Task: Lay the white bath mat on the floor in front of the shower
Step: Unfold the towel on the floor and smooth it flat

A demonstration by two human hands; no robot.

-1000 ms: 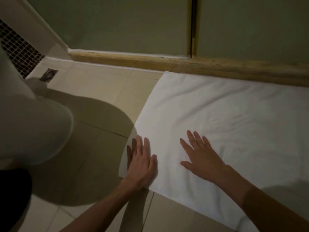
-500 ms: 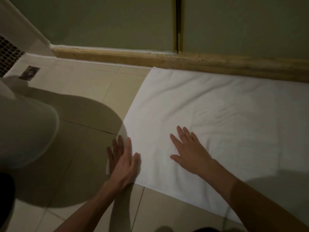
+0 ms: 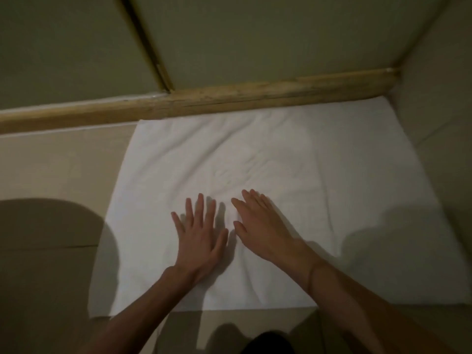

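Seen from the head, the white rectangular cloth bath mat (image 3: 281, 162) lies spread on the beige tiled floor (image 3: 51, 162). Its far edge runs just beside the long pale wooden kerb (image 3: 229, 98) at the foot of the greenish glass shower panels (image 3: 229, 34). At the kerb's right end the mat reaches the side wall (image 3: 439, 123); whether it touches the wall cannot be told. Toward the kerb's left end there is bare tile beside the mat, partly under a rounded shadow, and a further strip of tile lies along the mat's edge farthest from the kerb. Soft wrinkles cross the cloth's middle. Both hands rest palm down on the half of the mat farther from the kerb, side by side, near each other but apart. The left hand (image 3: 201, 238) has its fingers (image 3: 199, 205) straight and spread. The right hand (image 3: 263, 226) keeps its straight fingers (image 3: 245, 203) closer together, angled toward the kerb's left end. Both sets of fingers are released, flat on the cloth, grasping nothing.
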